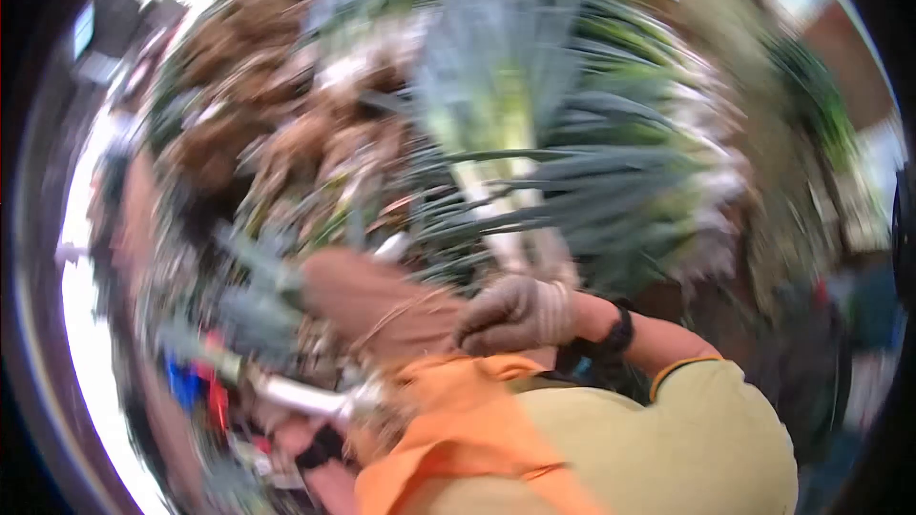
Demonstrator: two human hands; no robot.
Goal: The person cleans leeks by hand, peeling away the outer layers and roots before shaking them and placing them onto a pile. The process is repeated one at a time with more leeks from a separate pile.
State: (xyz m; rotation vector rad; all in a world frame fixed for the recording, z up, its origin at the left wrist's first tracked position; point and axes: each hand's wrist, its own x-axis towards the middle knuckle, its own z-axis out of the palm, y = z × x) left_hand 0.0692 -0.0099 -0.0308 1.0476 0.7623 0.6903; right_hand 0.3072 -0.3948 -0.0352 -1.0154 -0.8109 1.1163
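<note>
Motion blurs the view. My right hand (515, 315), in a pale brown glove, is closed with its fingers curled beside my knee. What it holds, if anything, is hidden; a thin tan strand (405, 317) runs over the brown trouser leg (358, 296) towards it. At the lower left, my left hand (279, 427) is closed around a leek (305, 399), its fingers smeared. That leek's root end points right, near an orange cloth (448, 429) on my front. Just beyond my right hand lie large leeks (506, 200) with white stems towards me.
Piled leeks (620, 162) fill the top and middle, roots facing right. Brown roots and husks (248, 57) heap at the upper left. More green stalks (811, 95) lie at the far right. Blue and red items (196, 386) sit at the lower left.
</note>
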